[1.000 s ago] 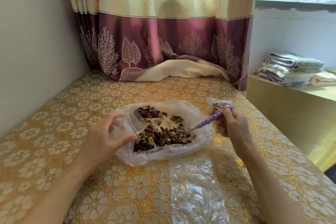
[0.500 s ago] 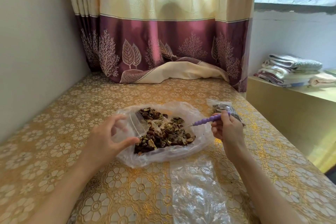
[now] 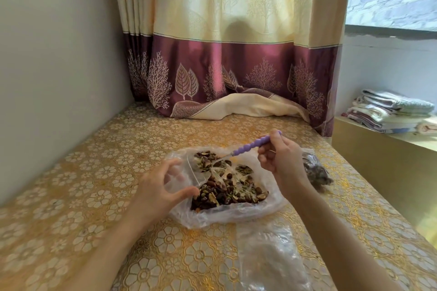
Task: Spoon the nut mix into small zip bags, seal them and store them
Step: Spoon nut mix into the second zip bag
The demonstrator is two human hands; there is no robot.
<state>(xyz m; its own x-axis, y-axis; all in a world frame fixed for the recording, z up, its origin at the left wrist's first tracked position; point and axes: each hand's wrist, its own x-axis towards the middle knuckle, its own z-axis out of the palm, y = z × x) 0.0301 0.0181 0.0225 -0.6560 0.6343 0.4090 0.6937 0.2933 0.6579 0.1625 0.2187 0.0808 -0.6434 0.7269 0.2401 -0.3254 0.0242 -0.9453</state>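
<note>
**Spoon over the open zip bag**

Head view: the left hand [image 3: 156,186] pinches a small clear zip bag [image 3: 186,172] between thumb and fingers, holding its mouth open above the left edge of the nut mix [image 3: 227,190]. The mix lies heaped on a large crumpled plastic bag [image 3: 236,215] spread on the gold-patterned tabletop [image 3: 94,196]. The right hand [image 3: 281,160] grips the purple beaded handle of a spoon [image 3: 248,147]; its bowl, loaded with nuts, sits at the zip bag's mouth. Behind the right wrist, partly hidden by it, lies a filled bag of nuts [image 3: 315,172]. A flat stack of clear bags [image 3: 269,255] lies nearer the person. A maroon-and-cream curtain [image 3: 236,66] drapes onto the far edge; folded towels [image 3: 390,111] sit on a ledge at right.
</note>
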